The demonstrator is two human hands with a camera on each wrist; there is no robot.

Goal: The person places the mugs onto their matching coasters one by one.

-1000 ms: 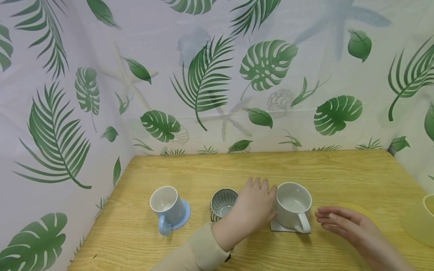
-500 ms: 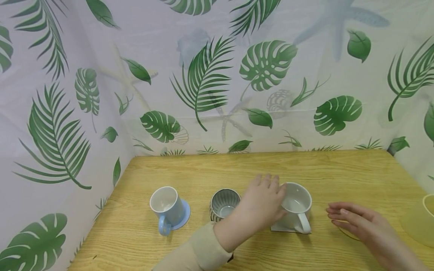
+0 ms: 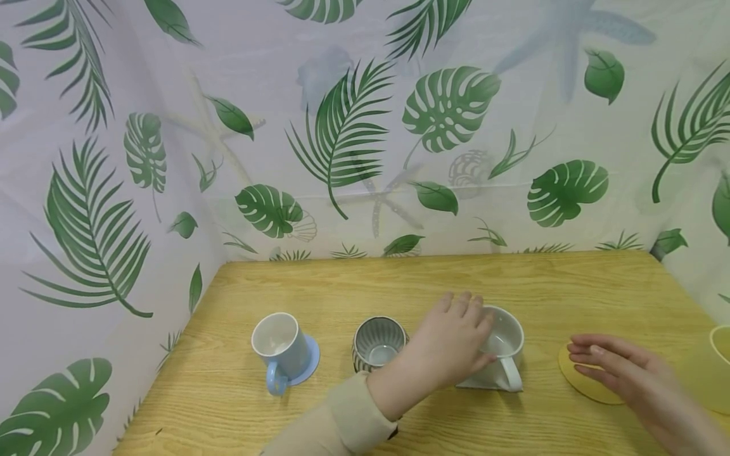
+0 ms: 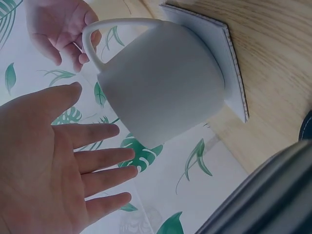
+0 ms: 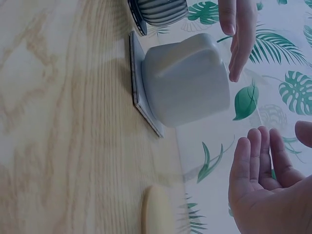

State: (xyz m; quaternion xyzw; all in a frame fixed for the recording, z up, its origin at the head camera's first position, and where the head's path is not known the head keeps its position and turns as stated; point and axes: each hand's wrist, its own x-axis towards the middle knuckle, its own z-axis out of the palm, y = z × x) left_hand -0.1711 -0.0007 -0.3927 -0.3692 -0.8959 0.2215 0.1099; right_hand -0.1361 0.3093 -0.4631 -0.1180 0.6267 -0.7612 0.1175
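A white mug [image 3: 505, 335] stands on a square white coaster [image 4: 234, 73], its handle toward the person. Over the mug's left side in the head view is my left hand [image 3: 445, 345]; in the left wrist view its fingers [image 4: 105, 158] are spread and fairly straight, with a gap to the mug. My right hand [image 3: 633, 370] hovers above a round yellow coaster [image 3: 587, 383] right of the mug, palm turned inward and holding nothing. Part of that coaster is hidden behind the hand. Left of the white mug, a grey ribbed cup [image 3: 376, 342] is partly covered by my left forearm.
On the left, a light blue mug [image 3: 289, 358] stands on a round blue coaster [image 3: 312, 361]. A pale yellow cup [image 3: 704, 373] sits at the right edge. A leaf-patterned cloth [image 3: 365, 158] surrounds the wooden table [image 3: 319, 285] at the back and sides.
My left hand has moved right, from beside the white mug to over its left rim in the head view. The right hand has drawn away to the right, uncovering the yellow coaster's left part.
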